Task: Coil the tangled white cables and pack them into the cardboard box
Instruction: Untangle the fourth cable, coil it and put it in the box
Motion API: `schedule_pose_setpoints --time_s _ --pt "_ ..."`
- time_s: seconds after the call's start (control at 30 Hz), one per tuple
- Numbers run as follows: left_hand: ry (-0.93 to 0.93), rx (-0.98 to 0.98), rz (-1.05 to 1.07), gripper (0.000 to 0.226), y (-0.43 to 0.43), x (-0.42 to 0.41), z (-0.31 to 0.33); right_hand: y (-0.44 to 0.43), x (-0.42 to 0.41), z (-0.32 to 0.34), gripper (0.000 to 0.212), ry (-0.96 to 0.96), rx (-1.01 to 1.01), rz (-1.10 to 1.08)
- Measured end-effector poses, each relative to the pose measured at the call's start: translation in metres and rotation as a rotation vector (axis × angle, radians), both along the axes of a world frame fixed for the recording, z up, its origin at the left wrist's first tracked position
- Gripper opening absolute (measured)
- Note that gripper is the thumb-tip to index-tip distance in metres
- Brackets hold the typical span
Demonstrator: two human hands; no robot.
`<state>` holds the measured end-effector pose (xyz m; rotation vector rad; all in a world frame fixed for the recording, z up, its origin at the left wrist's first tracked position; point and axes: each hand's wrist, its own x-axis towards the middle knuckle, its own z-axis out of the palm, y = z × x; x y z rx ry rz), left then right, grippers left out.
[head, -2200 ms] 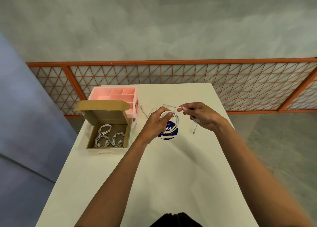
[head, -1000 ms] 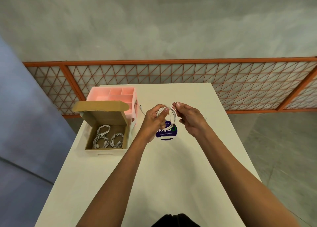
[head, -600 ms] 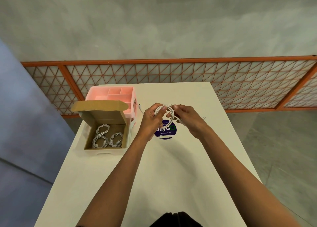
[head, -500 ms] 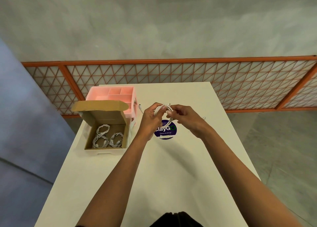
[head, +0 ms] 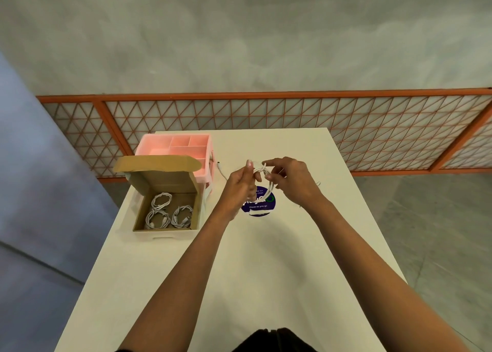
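Holding one white cable coil [head: 268, 185] between both hands, raised over the purple sticker [head: 259, 205] on the table [head: 253, 285]. Left hand [head: 239, 185] curls its fingers round the left side of the loop. Right hand [head: 291, 181] pinches the loop's top between thumb and forefinger. Loop hangs below the fingertips, long axis running far to near. Free end tucked or not: too small to tell.

Cardboard box [head: 165, 234] sits open at the left table edge, lid flap up on its far side, three coiled cables [head: 166, 214] inside, some bare floor toward its far right.

Key relation: box lies left and slightly near of the coil, so the left hand is the nearer carrier.

Judgement: coil close to finished; next move calls for a short leftward carry and a drop into that bare patch. Risk: loops springing open on release.

Pink organiser [head: 174, 148] stands just behind the box, with a loose cable end [head: 221, 170] beside it
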<state>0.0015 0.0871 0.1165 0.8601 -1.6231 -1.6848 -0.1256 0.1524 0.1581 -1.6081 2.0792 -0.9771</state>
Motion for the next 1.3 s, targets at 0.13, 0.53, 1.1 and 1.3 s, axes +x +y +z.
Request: schedule_pose_setpoints --time_s 0.13,0.53,1.1,1.3 --pt "0.053 0.076 0.013 0.048 0.001 -0.001 -0.002 -0.002 0.001 0.004 0.029 0.111 0.078 0.068" --pt "-0.098 -0.046 0.012 0.033 0.001 0.003 -0.005 -0.003 -0.007 0.006 0.029 0.159 0.234 0.171" --pt "-0.044 -0.101 0.031 0.040 0.007 -0.004 -0.004 -0.005 -0.016 0.012 0.019 -0.102 0.166 0.083" --pt "-0.129 -0.198 0.105 0.033 0.000 -0.006 -0.009 -0.011 -0.012 0.005 0.005 -0.138 0.061 -0.081"
